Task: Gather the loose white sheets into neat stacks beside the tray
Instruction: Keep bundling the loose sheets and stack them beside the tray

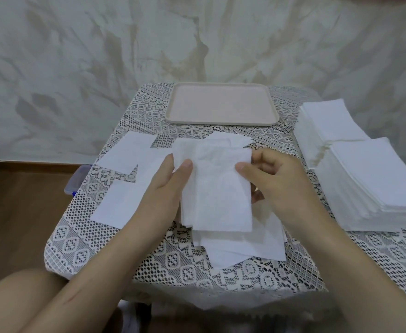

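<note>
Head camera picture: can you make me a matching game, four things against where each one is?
Things:
1. pale pink rectangular tray
2. tall neat stacks of white sheets
3. loose bundle of white sheets
4. clear plastic box with blue trim

Places:
a. gripped by the left hand and right hand
b. far middle of the lace-covered table
c. half hidden past the table's left edge
d. the table's right side

Pairs: 1-b, 2-d, 3-a, 4-c.

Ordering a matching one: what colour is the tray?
The tray is pale pink, seen best in the head view.
</note>
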The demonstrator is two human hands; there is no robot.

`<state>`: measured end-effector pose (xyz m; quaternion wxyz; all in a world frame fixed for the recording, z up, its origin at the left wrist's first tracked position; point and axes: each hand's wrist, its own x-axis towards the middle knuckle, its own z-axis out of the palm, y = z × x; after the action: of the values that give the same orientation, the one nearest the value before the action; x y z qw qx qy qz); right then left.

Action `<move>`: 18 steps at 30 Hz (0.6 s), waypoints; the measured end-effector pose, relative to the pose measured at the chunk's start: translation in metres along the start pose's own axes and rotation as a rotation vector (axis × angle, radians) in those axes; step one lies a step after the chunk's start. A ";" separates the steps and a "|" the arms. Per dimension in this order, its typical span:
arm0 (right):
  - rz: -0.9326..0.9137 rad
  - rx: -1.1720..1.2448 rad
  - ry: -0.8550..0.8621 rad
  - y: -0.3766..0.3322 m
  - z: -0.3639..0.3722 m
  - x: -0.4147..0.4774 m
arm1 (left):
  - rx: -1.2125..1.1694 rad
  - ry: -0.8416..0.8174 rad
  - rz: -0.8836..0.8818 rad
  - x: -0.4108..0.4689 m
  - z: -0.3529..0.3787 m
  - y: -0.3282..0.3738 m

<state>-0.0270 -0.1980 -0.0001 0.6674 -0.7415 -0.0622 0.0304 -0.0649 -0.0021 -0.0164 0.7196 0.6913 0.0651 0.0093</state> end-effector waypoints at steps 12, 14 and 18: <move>0.056 0.023 0.001 0.001 0.019 0.011 | 0.027 -0.063 0.090 0.008 0.001 -0.019; 0.038 0.017 0.014 0.004 0.014 0.013 | 0.007 -0.032 0.093 0.010 -0.002 -0.017; -0.032 -0.365 -0.134 0.013 -0.010 0.019 | -0.054 0.102 0.054 0.018 -0.020 -0.005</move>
<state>-0.0067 -0.2067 -0.0111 0.5167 -0.8454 -0.1231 0.0573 -0.0493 0.0190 -0.0239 0.7333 0.6717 0.0829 0.0655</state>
